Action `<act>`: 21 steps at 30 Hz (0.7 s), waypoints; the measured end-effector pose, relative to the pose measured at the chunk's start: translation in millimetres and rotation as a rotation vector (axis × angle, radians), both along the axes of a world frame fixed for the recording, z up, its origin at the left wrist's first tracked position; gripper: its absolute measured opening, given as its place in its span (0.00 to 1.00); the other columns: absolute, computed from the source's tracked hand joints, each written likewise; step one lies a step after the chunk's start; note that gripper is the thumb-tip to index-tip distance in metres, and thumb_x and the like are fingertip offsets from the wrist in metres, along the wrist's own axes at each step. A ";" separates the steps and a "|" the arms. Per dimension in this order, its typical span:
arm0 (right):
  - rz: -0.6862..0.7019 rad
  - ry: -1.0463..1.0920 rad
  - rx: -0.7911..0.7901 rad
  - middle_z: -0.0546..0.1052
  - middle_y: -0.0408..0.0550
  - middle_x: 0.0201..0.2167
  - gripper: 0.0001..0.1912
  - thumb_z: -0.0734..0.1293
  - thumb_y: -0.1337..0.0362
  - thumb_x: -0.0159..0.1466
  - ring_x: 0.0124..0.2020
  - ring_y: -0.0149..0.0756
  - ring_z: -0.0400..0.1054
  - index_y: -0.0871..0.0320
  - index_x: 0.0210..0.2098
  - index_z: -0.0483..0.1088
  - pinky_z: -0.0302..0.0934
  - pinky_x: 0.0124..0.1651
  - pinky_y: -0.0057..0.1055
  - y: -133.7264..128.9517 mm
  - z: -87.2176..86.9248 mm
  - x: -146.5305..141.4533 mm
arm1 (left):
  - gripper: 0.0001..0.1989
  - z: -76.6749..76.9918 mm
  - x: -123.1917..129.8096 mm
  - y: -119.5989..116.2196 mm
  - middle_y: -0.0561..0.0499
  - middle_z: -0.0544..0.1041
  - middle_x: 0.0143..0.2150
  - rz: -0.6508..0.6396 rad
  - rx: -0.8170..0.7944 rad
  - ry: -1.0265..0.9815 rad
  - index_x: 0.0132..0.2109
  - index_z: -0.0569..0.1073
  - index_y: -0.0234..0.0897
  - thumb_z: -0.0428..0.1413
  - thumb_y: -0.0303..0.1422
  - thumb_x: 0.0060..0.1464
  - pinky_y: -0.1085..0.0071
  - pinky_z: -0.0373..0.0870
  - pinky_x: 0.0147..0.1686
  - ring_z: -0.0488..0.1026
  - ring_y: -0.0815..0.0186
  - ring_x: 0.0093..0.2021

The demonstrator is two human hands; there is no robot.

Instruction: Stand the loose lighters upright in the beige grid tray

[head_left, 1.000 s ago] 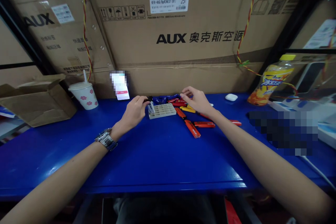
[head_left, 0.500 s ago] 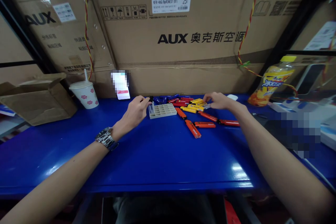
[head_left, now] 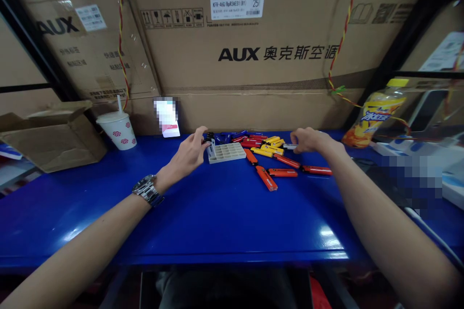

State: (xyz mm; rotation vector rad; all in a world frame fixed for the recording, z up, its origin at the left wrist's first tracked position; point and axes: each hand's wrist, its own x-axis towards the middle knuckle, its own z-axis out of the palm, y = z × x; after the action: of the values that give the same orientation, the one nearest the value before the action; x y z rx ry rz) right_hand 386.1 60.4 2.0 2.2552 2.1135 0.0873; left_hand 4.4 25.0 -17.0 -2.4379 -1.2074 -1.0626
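Observation:
A pale tray with small square compartments (head_left: 232,152) sits at the back of the blue table. In its left end stand white lighters (head_left: 212,148) with black tops. Beside them is my left hand (head_left: 188,153), its index finger and thumb apart; the thumb tip is close to the nearest lighter. My right hand (head_left: 308,140) pinches a white lighter (head_left: 290,146) at the right edge of the pile. Around it lie yellow lighters (head_left: 262,152), red lighters (head_left: 288,161), orange lighters (head_left: 266,177) and blue lighters (head_left: 228,137).
A paper cup with a straw (head_left: 118,129) and an open cardboard box (head_left: 54,140) stand on the left. A lit phone (head_left: 168,118) leans against large cartons (head_left: 253,82). At the right are a drink bottle (head_left: 375,113) and a dark blurred object (head_left: 389,183).
My left index finger has lifted away from the white lighter in the tray. My right hand has drawn slightly right, with a white lighter now in its fingers.

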 end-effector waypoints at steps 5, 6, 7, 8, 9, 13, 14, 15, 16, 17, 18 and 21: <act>-0.148 0.010 0.139 0.74 0.59 0.43 0.19 0.68 0.54 0.52 0.42 0.53 0.70 0.55 0.42 0.72 0.60 0.35 0.39 -15.7 16.8 -16.4 | 0.20 1.1 2.1 -2.7 0.46 0.72 0.36 -0.004 -0.004 0.008 0.56 0.58 0.32 0.50 0.29 0.58 0.67 0.71 0.34 0.72 0.63 0.34; -0.139 0.051 0.195 0.75 0.58 0.42 0.19 0.67 0.54 0.53 0.42 0.53 0.70 0.55 0.42 0.72 0.60 0.36 0.39 -16.2 17.4 -21.2 | 0.20 0.2 2.8 -2.9 0.46 0.72 0.36 -0.012 -0.007 0.006 0.56 0.58 0.33 0.50 0.29 0.58 0.66 0.71 0.35 0.72 0.63 0.35; -0.108 0.104 0.257 0.75 0.57 0.41 0.18 0.66 0.55 0.53 0.41 0.51 0.71 0.55 0.41 0.72 0.61 0.36 0.39 -15.9 17.1 -26.4 | 0.20 -1.0 3.5 -3.0 0.45 0.72 0.36 -0.024 -0.014 0.006 0.57 0.57 0.33 0.49 0.29 0.58 0.66 0.71 0.35 0.72 0.63 0.35; -0.053 0.169 0.320 0.76 0.55 0.39 0.16 0.66 0.57 0.54 0.41 0.49 0.71 0.56 0.41 0.72 0.61 0.37 0.38 -15.0 15.9 -32.2 | 0.20 -2.4 4.1 -3.1 0.45 0.73 0.37 -0.038 -0.027 0.011 0.57 0.57 0.33 0.49 0.29 0.59 0.66 0.71 0.36 0.71 0.63 0.36; 0.019 0.243 0.378 0.76 0.53 0.38 0.15 0.66 0.58 0.54 0.39 0.46 0.71 0.56 0.40 0.72 0.61 0.37 0.36 -14.0 14.3 -38.4 | 0.20 -3.9 4.5 -3.1 0.45 0.73 0.36 -0.053 -0.046 0.021 0.57 0.57 0.33 0.48 0.28 0.59 0.66 0.70 0.36 0.71 0.63 0.36; 0.304 0.531 0.483 0.77 0.48 0.30 0.10 0.65 0.64 0.54 0.30 0.36 0.70 0.60 0.35 0.71 0.61 0.35 0.31 -13.8 5.7 -68.7 | 0.21 -7.8 5.5 -4.5 0.45 0.73 0.33 -0.059 -0.137 0.093 0.59 0.55 0.30 0.47 0.28 0.59 0.67 0.68 0.33 0.71 0.63 0.33; 0.363 0.585 0.478 0.76 0.47 0.28 0.10 0.65 0.64 0.54 0.28 0.34 0.69 0.61 0.35 0.71 0.61 0.33 0.30 -15.5 3.7 -77.2 | 0.22 -8.0 5.9 -5.3 0.46 0.73 0.32 -0.038 -0.140 0.101 0.59 0.55 0.29 0.47 0.29 0.58 0.67 0.68 0.32 0.71 0.63 0.31; 0.419 0.627 0.460 0.75 0.46 0.26 0.09 0.65 0.64 0.55 0.26 0.33 0.68 0.61 0.35 0.71 0.60 0.31 0.30 -17.7 1.7 -85.7 | 0.22 -7.9 6.6 -6.4 0.47 0.73 0.30 -0.016 -0.132 0.101 0.58 0.56 0.29 0.48 0.30 0.58 0.67 0.67 0.31 0.70 0.64 0.29; 0.477 0.660 0.439 0.75 0.45 0.25 0.09 0.65 0.64 0.56 0.24 0.31 0.67 0.60 0.36 0.71 0.60 0.30 0.29 -20.5 -0.1 -94.2 | 0.21 -7.6 7.6 -7.8 0.48 0.72 0.29 0.001 -0.113 0.093 0.57 0.57 0.28 0.48 0.31 0.58 0.68 0.66 0.30 0.69 0.64 0.27; 0.534 0.690 0.416 0.74 0.44 0.25 0.09 0.64 0.64 0.56 0.23 0.30 0.66 0.60 0.36 0.70 0.59 0.28 0.28 -23.5 -1.9 -102.6 | 0.19 -7.1 9.0 -9.4 0.50 0.71 0.27 0.007 -0.088 0.076 0.55 0.59 0.29 0.48 0.32 0.59 0.68 0.65 0.29 0.68 0.65 0.26; 0.589 0.717 0.406 0.74 0.44 0.25 0.09 0.64 0.64 0.57 0.23 0.29 0.66 0.60 0.36 0.70 0.59 0.28 0.28 -26.7 -3.5 -110.6 | 0.17 -6.6 10.7 -11.1 0.51 0.70 0.26 0.003 -0.061 0.054 0.53 0.62 0.29 0.48 0.33 0.59 0.69 0.64 0.28 0.67 0.66 0.25; 0.709 0.791 0.393 0.73 0.43 0.25 0.10 0.65 0.64 0.57 0.24 0.29 0.66 0.60 0.39 0.68 0.60 0.29 0.27 -35.8 -8.3 -132.9 | 0.10 -5.0 17.2 -17.1 0.52 0.69 0.24 -0.039 0.002 0.013 0.41 0.67 0.33 0.47 0.36 0.61 0.70 0.63 0.28 0.66 0.67 0.24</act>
State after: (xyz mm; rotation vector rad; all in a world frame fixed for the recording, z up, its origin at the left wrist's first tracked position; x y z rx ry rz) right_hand 253.3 24.6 -6.3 1.7012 3.5001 -0.4827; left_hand 21.7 7.9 -22.0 -2.4726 -1.1597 -1.0564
